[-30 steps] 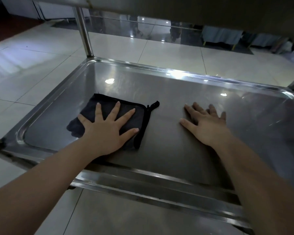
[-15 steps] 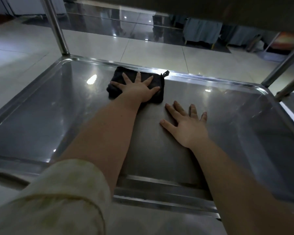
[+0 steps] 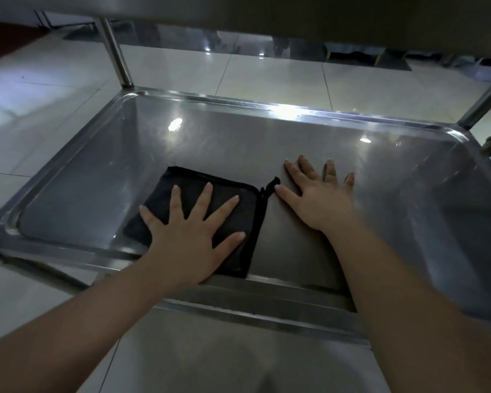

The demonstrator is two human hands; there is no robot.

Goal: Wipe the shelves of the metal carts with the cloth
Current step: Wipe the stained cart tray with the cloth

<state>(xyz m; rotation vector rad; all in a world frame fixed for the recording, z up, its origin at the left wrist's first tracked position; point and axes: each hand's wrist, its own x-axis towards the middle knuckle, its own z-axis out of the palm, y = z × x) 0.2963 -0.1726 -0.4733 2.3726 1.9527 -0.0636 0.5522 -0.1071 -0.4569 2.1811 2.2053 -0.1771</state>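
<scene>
Left hand (image 3: 186, 245) hides part of the cloth (image 3: 193, 180); shelf (image 3: 267, 137) cropped at right.

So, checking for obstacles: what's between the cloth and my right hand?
Only a narrow strip of bare shelf, head view; a loop on the cloth nearly reaches the right hand.

Glossy pale floor tiles (image 3: 270, 78) with thin dark joints carry small bright light spots (image 3: 207, 49) toward the dim far end.

This looks like a large commercial or institutional hall. A stainless-steel cart shelf (image 3: 267, 143) on a round post (image 3: 115, 52) stands over glossy pale floor tiles (image 3: 267, 78). Blurred furniture (image 3: 352, 52) lies beyond the cart.
</scene>
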